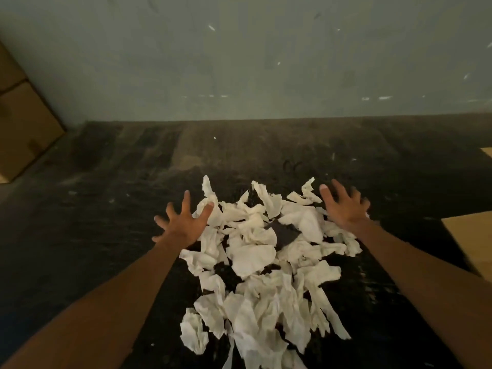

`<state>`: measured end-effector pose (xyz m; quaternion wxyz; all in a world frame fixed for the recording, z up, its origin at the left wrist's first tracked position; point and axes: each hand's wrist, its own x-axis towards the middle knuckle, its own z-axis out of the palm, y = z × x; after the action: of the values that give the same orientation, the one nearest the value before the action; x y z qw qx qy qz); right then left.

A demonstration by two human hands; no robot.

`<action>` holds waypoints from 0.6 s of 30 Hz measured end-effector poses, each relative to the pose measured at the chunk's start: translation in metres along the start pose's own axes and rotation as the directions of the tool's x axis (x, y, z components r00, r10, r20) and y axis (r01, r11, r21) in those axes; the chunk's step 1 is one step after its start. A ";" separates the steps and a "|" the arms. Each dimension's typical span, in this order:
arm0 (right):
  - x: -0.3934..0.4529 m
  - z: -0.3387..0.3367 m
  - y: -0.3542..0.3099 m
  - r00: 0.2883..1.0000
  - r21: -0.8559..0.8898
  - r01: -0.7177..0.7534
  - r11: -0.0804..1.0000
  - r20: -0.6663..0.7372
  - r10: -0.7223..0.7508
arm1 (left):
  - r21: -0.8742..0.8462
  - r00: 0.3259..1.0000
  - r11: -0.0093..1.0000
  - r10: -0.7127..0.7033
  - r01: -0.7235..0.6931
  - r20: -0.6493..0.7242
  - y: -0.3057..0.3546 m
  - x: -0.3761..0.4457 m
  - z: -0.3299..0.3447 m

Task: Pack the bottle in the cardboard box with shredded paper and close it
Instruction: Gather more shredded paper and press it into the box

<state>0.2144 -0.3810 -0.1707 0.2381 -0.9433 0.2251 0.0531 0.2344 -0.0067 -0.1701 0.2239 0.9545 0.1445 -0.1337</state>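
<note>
A heap of torn white shredded paper [262, 265] lies spread on the dark table [106, 214] in front of me. My left hand [183, 222] hovers at the heap's far left edge, fingers spread wide, holding nothing. My right hand [343, 206] is over the heap's far right edge, fingers also apart and empty, slightly blurred. A small dark piece [283, 234] shows among the scraps near the middle. At the right edge of the view a cardboard box [471, 241] is partly visible. No bottle is in view.
Stacked brown cardboard boxes [21, 115] stand at the far left against the grey-green wall [266, 62]. Another bit of cardboard [487, 151] shows at the far right. The table's far part behind the heap is bare, scuffed dark wood.
</note>
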 end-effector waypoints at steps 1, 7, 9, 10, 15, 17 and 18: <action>0.012 -0.004 -0.002 0.998 -0.053 -0.010 0.999 0.063 0.013 | 0.004 0.999 1.000 -0.019 0.019 0.050 0.006 0.011 -0.001; 0.035 0.001 -0.026 0.942 -0.239 0.078 0.968 0.336 0.007 | -0.177 0.965 0.982 0.112 -0.071 0.235 0.041 0.048 0.005; 0.028 0.009 -0.036 0.921 -0.222 0.112 0.969 0.390 -0.017 | -0.222 0.944 0.968 0.178 -0.117 0.278 0.049 0.046 0.010; 0.024 0.017 -0.040 0.917 -0.209 0.133 0.969 0.397 -0.041 | -0.251 0.937 0.956 0.217 -0.149 0.272 0.053 0.041 0.014; -0.018 0.037 -0.056 0.930 0.173 0.079 0.982 0.342 -0.135 | -0.336 0.922 0.894 0.359 -0.296 0.143 0.061 0.004 0.027; -0.035 0.038 -0.062 0.934 0.380 0.064 0.923 0.304 -0.190 | -0.384 0.896 0.863 0.413 -0.328 0.163 0.058 -0.012 0.024; -0.045 0.033 -0.067 0.929 0.447 0.065 0.892 0.299 -0.218 | -0.399 0.879 0.851 0.440 -0.342 0.184 0.057 -0.021 0.020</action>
<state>0.2046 -0.2950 -0.1625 0.4782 -0.8580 0.1162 0.1470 0.2304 -0.0692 -0.1588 0.4321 0.8804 -0.0646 -0.1844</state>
